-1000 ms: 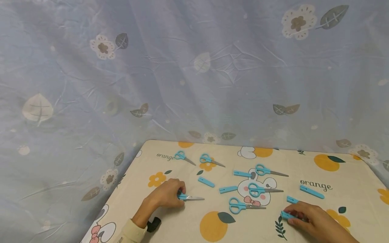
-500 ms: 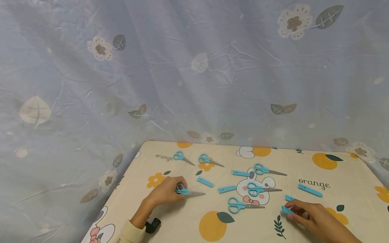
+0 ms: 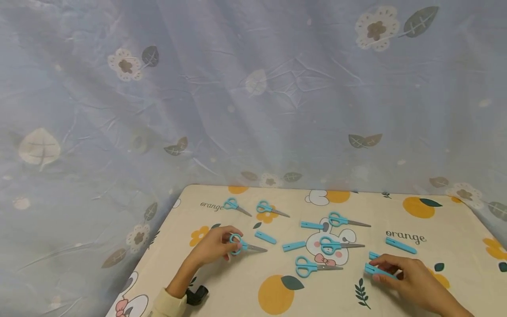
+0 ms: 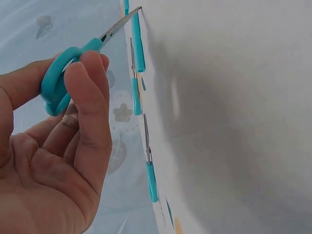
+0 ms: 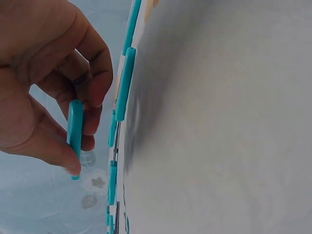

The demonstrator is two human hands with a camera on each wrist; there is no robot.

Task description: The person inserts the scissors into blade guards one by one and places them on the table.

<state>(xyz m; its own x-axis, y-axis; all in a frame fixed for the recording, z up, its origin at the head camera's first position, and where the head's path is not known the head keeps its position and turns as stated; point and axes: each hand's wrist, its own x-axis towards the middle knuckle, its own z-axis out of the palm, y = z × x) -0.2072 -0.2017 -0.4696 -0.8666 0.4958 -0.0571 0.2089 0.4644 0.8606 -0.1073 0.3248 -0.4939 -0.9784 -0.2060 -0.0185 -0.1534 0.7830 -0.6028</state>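
My left hand (image 3: 214, 246) grips a pair of small scissors (image 3: 257, 248) by the light-blue handles, blades pointing right. In the left wrist view, thumb and fingers pinch the handle loops (image 4: 56, 80), and the scissors are raised off the table. At the right, my right hand (image 3: 420, 279) pinches a light-blue blade cover (image 3: 379, 271) between thumb and fingers. The right wrist view shows this cover (image 5: 74, 131) held apart from the tabletop. Another blade cover (image 3: 373, 255) lies just behind the right hand, partly hidden by it.
Between the hands lie scissors (image 3: 305, 267), more scissors (image 3: 328, 245) and blade covers (image 3: 294, 246), (image 3: 265, 237) on a patterned tablecloth (image 3: 225, 290). Further scissors (image 3: 233, 204) rest at the back left. One cover (image 3: 401, 245) lies far right. A floral curtain (image 3: 237, 110) hangs behind.
The left hand has lifted the scissors from the table, and more of their handles shows now. The right hand has raised its blade cover slightly.
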